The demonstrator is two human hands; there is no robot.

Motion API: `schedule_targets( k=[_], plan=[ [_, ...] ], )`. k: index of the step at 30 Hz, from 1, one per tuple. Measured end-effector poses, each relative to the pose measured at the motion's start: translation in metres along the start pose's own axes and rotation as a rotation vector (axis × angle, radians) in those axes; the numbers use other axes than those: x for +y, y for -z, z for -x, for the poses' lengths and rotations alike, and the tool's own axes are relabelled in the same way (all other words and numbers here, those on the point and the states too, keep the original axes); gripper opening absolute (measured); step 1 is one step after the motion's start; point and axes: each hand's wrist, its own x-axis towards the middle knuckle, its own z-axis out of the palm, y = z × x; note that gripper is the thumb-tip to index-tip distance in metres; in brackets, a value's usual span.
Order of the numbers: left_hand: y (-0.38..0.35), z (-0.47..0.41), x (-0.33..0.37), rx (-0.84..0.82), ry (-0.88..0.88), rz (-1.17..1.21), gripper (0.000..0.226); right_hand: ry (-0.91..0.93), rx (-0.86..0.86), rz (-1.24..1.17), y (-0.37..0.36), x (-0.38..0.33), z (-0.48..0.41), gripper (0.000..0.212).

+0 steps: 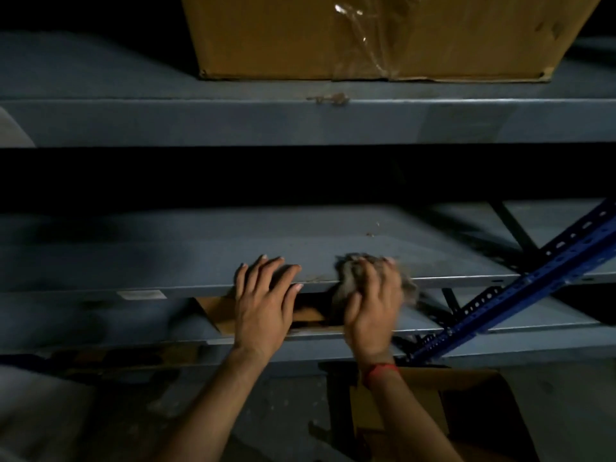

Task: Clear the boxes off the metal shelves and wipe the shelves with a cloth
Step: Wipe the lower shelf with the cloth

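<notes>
Two hands at frame centre on the middle shelf (166, 255) front edge: left hand (263, 305) flat, fingers straight; right hand (373, 308) fingers curled round grey cloth (348, 270), blurred. Cardboard box (366, 35) on upper shelf (133, 121), top centre.

Three boxes (366, 35); three shelves (200, 121); one cloth (346, 271)

Storeroom: grey metal shelves (300, 121), slotted blue upright (520, 288) (dim), taped carton (366, 35).
</notes>
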Motion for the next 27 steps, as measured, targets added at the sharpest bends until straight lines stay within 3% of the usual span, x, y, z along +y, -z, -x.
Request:
schedule_targets(
  k=[4, 8, 12, 17, 24, 27],
  plan=[
    [-0.003, 0.004, -0.004, 0.013, -0.003, -0.014, 0.040, 0.265, -0.120, 0.051, -0.021, -0.046, 0.005, 0.054],
    [-0.002, 0.005, -0.004, 0.045, -0.033, 0.003, 0.037, 0.533, -0.189, 0.291, 0.006, 0.025, -0.011, 0.048],
    [0.001, 0.006, -0.007, -0.010, -0.026, -0.002, 0.040, 0.263, -0.150, 0.329, 0.052, 0.093, -0.016, 0.050],
    [0.002, 0.004, -0.006, -0.028, -0.017, 0.020, 0.038, 0.081, -0.047, 0.137, 0.035, 0.067, -0.010, 0.050],
    [0.007, 0.000, -0.020, -0.090, -0.064, 0.178, 0.043, 0.153, -0.050, 0.047, -0.030, -0.034, 0.017, 0.044],
    [0.025, 0.010, -0.046, -0.086, -0.059, 0.091, 0.046, 0.225, -0.099, 0.038, -0.071, -0.088, 0.036, 0.044]
  ],
)
